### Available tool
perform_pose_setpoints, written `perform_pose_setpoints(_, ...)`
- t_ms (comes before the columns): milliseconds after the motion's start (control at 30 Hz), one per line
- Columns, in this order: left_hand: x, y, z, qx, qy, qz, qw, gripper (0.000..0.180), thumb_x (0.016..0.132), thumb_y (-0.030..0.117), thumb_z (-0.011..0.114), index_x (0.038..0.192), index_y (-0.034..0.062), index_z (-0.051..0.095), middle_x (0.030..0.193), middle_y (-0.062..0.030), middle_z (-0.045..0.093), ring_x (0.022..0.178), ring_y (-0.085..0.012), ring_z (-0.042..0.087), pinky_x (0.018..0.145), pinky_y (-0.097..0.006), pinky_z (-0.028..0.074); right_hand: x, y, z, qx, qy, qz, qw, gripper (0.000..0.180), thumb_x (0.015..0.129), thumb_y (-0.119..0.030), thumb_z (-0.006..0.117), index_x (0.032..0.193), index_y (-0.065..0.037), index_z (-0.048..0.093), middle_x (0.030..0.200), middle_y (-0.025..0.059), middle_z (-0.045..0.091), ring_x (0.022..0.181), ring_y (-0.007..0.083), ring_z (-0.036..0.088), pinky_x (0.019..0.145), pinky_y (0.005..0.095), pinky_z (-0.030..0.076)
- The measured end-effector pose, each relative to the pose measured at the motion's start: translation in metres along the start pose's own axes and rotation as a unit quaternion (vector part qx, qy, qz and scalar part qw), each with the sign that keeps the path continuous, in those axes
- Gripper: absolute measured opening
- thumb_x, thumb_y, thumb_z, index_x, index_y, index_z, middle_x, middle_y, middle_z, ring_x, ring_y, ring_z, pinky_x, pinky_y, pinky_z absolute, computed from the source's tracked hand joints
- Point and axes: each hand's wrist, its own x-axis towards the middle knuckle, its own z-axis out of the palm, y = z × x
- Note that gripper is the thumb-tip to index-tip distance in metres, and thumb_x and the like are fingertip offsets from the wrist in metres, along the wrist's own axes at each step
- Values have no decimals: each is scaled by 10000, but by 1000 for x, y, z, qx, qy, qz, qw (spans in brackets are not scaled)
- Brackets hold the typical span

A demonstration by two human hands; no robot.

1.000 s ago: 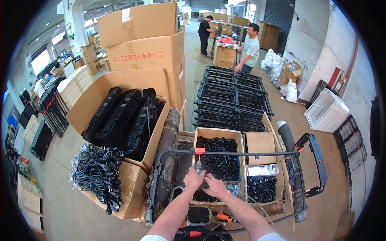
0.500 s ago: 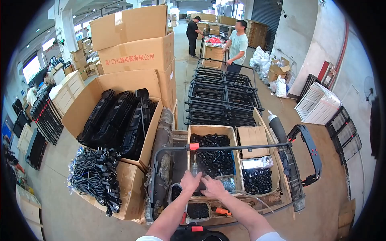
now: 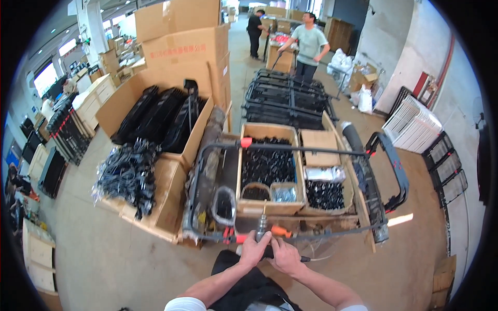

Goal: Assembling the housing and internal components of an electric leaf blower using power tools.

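Fingers of left hand (image 3: 254, 249) and right hand (image 3: 284, 255) close together around a black power screwdriver (image 3: 263, 228), at the near rail of a black tubular metal frame (image 3: 290, 238)

Bare forearms and hands, short white sleeves at both upper arms, dark clothing below.

Stacked cardboard boxes (image 3: 181, 41) are seen at the rear; bundled black cables (image 3: 127, 173) are laid on flattened cardboard; two people (image 3: 308, 44) are seen beyond stacked black metal frames (image 3: 288, 98).
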Motion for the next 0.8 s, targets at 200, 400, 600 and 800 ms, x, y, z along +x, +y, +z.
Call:
perform_pose_setpoints(200,-111,-47,-26,3,27,-46,999,371,992,378,730,1027,13,677,841,-24,650,779,-117,573,715,-327,504,-97,-34,58,50,-56,-21,997,858,700,-243,890,1427,-17,496,1071,199,666,910,371,724,792,453,600)
perform_pose_setpoints(400,-127,-121,-60,1,104,-109,989,442,1017,440,685,958,2,691,862,-67,685,817,-133,605,774,-326,503,-102,-62,100,92,-142,-10,985,824,755,-290,856,1436,-27,473,1105,231,682,981,419,720,841,499,597)
perform_pose_setpoints(600,-117,-94,-71,12,104,-111,988,439,1024,449,673,984,12,695,861,-30,652,824,-125,563,755,-321,482,-86,-70,108,103,-123,2,987,725,787,-279,821,1383,-31,492,1120,236,688,1004,425,717,867,509,594)
perform_pose_setpoints(800,-108,-98,-83,32,94,-123,987,460,1012,471,679,979,13,692,847,-37,650,814,-133,565,752,-330,483,-78,-80,107,119,-127,22,984,651,786,-236,797,1330,-33,505,1121,248,694,1021,433,714,873,521,589)
